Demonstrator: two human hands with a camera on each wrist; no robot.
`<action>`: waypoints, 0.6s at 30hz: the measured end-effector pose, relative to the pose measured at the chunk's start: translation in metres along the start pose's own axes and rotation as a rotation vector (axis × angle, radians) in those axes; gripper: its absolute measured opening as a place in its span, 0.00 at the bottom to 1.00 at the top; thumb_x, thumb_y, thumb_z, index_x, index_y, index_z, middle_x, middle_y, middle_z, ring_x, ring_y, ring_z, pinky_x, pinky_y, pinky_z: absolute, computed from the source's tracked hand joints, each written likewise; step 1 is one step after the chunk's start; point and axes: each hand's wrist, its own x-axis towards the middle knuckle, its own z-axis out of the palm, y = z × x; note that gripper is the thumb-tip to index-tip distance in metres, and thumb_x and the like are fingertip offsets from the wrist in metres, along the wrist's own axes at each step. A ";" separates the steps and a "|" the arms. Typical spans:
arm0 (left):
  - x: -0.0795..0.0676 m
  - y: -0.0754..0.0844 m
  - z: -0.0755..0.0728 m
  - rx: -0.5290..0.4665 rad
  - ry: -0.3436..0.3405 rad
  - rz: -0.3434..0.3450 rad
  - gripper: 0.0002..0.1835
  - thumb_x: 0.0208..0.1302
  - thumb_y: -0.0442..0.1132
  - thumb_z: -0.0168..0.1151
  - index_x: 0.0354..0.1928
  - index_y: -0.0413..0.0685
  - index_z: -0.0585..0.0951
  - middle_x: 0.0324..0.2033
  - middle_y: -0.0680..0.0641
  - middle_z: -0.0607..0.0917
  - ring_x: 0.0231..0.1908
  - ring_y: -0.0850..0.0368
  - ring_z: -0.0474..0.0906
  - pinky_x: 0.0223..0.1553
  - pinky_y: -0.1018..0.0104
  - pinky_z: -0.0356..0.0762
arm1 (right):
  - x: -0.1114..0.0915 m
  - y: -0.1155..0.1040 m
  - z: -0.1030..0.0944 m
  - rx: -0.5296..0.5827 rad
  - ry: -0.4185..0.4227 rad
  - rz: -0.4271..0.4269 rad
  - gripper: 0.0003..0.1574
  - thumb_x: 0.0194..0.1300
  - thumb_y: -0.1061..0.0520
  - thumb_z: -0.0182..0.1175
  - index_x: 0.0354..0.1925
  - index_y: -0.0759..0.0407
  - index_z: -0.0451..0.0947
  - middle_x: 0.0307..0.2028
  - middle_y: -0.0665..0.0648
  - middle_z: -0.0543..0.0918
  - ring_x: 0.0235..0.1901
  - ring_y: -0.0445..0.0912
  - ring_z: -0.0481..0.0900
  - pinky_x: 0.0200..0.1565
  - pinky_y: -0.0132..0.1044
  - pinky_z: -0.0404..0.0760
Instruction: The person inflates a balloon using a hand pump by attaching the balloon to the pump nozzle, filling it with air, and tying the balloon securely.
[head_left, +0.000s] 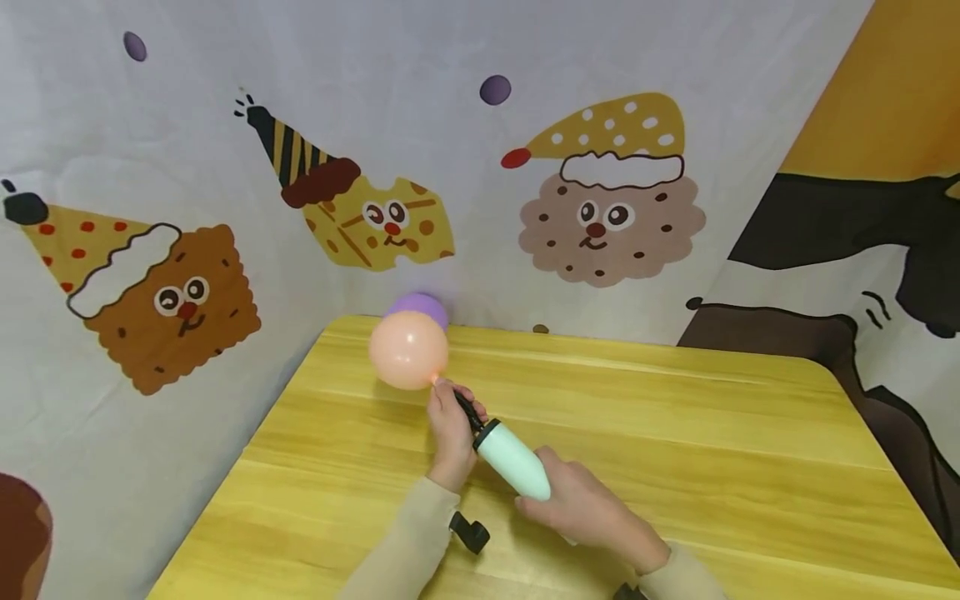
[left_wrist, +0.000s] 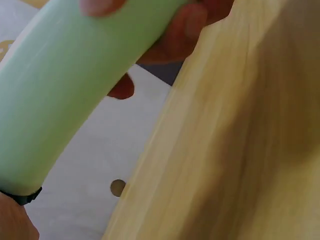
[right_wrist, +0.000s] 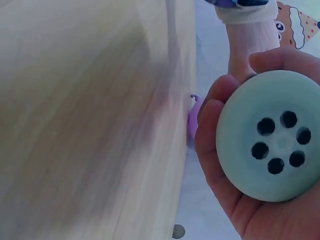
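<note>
Peach balloon (head_left: 408, 352) just left of centre in head view; neck partly hidden by left hand (head_left: 452, 429), fingers curled round neck and black nozzle (head_left: 468, 410). Right hand (head_left: 585, 504) grips mint pump (head_left: 515, 461), lower centre, covering rear end. Purple balloon (head_left: 418, 305) mostly hidden behind peach one. Pump cropped in left wrist view.

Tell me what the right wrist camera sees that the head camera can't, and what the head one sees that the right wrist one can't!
Only the right wrist view shows the round end of the pale green pump, with its six dark holes.

Only the head view shows the peach balloon, the pump's black nozzle and the yellow cheese picture.

Both show the right hand holding the pump, part of the purple balloon, the wooden table and the brown cookie picture.
</note>
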 end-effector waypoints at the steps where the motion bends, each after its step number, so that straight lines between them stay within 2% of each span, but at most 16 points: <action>1: 0.004 0.002 -0.001 -0.004 0.002 0.004 0.25 0.86 0.49 0.35 0.30 0.45 0.70 0.19 0.51 0.74 0.14 0.62 0.74 0.16 0.71 0.76 | -0.001 0.001 0.000 0.002 0.001 0.000 0.34 0.63 0.45 0.71 0.55 0.65 0.70 0.27 0.52 0.78 0.18 0.41 0.76 0.16 0.35 0.77; 7: 0.026 0.022 -0.010 -0.078 0.045 0.053 0.25 0.86 0.52 0.34 0.31 0.46 0.69 0.21 0.51 0.74 0.15 0.62 0.72 0.16 0.72 0.74 | -0.014 0.014 -0.013 0.008 -0.038 0.001 0.35 0.64 0.44 0.71 0.59 0.60 0.70 0.32 0.52 0.81 0.18 0.40 0.76 0.16 0.35 0.77; 11: 0.035 0.029 -0.020 -0.117 0.098 0.061 0.25 0.85 0.53 0.34 0.32 0.45 0.69 0.21 0.52 0.74 0.15 0.62 0.71 0.16 0.73 0.72 | -0.024 0.026 -0.022 -0.036 -0.072 -0.032 0.36 0.65 0.44 0.72 0.62 0.58 0.71 0.37 0.52 0.83 0.23 0.38 0.78 0.22 0.35 0.79; 15: 0.039 0.029 -0.025 -0.136 0.133 0.069 0.26 0.86 0.52 0.35 0.31 0.44 0.69 0.20 0.52 0.73 0.14 0.62 0.70 0.15 0.73 0.71 | -0.027 0.033 -0.025 -0.105 -0.069 -0.071 0.33 0.64 0.42 0.72 0.59 0.56 0.73 0.37 0.48 0.83 0.28 0.37 0.77 0.29 0.34 0.78; 18: 0.036 0.025 -0.024 -0.124 0.123 0.076 0.26 0.86 0.52 0.34 0.30 0.44 0.69 0.19 0.51 0.73 0.14 0.62 0.70 0.16 0.73 0.72 | -0.026 0.034 -0.024 -0.118 -0.060 -0.082 0.31 0.63 0.43 0.72 0.56 0.56 0.73 0.35 0.47 0.82 0.28 0.36 0.76 0.28 0.34 0.77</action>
